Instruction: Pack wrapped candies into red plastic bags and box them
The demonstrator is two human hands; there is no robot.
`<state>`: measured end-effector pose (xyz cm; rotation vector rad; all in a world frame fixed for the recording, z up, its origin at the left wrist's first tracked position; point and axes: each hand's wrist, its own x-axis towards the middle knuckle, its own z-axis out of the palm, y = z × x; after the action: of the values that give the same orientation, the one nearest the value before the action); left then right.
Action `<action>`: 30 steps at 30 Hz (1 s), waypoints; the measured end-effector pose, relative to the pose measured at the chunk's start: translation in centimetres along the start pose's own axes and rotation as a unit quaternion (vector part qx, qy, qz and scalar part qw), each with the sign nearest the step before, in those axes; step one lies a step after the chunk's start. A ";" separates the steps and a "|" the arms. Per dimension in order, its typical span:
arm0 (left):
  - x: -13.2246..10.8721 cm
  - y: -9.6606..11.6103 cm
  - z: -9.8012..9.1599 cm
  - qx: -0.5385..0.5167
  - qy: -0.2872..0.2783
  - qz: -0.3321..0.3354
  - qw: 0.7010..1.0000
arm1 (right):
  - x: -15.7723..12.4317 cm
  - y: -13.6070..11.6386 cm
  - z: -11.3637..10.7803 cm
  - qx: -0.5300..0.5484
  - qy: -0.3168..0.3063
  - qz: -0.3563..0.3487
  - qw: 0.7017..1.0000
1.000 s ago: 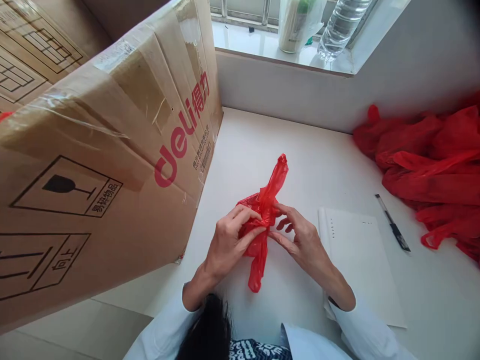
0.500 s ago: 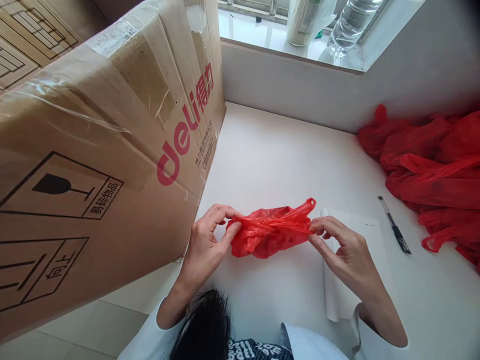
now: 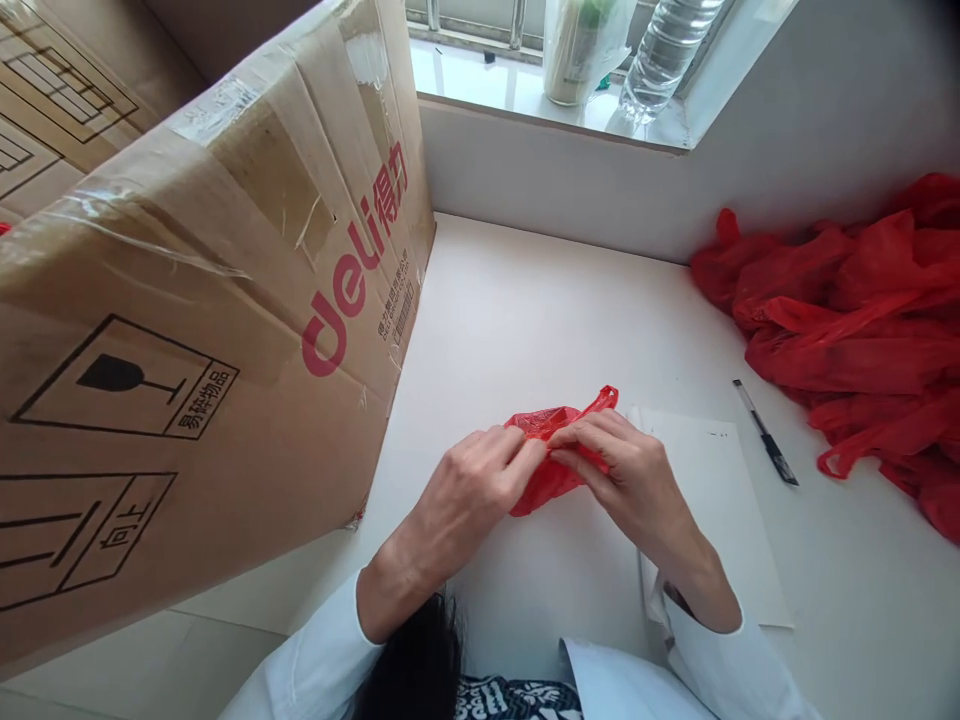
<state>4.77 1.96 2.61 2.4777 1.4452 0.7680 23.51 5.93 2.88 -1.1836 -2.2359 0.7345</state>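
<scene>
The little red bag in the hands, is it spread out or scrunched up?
Scrunched up. The red bag is bunched small between the left hand and right hand, one twisted end poking out.

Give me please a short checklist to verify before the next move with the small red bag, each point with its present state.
1. Both hands on the bag: ok. The left hand and right hand pinch the small red bag together.
2. Bag compact: ok. It is bunched between the fingers, with one tip sticking out to the right.
3. Free table under the hands: ok. The white table is bare there.
4. Paper sheet away from the bag: not ok. It lies directly under the right wrist.
5. Pen out of the way: ok, beside the sheet.
6. Knot or fold finished: cannot tell, the fingers hide it.
</scene>
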 end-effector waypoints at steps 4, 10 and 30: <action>-1.4 -1.0 -1.1 -0.152 0.093 -0.117 0.977 | -1.2 1.1 -1.8 0.085 0.065 0.084 0.991; -2.0 -2.3 -1.7 -0.365 0.205 -0.252 0.873 | -4.2 3.6 -2.7 0.205 0.037 0.152 0.966; -0.2 -0.3 -6.0 -0.459 0.310 -0.173 0.815 | -1.5 -2.9 -3.8 -0.050 -0.060 -0.130 0.988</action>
<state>1.40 1.29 7.52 1.2307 1.1599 1.7517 25.08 4.16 7.29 -0.8880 -2.4919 0.6100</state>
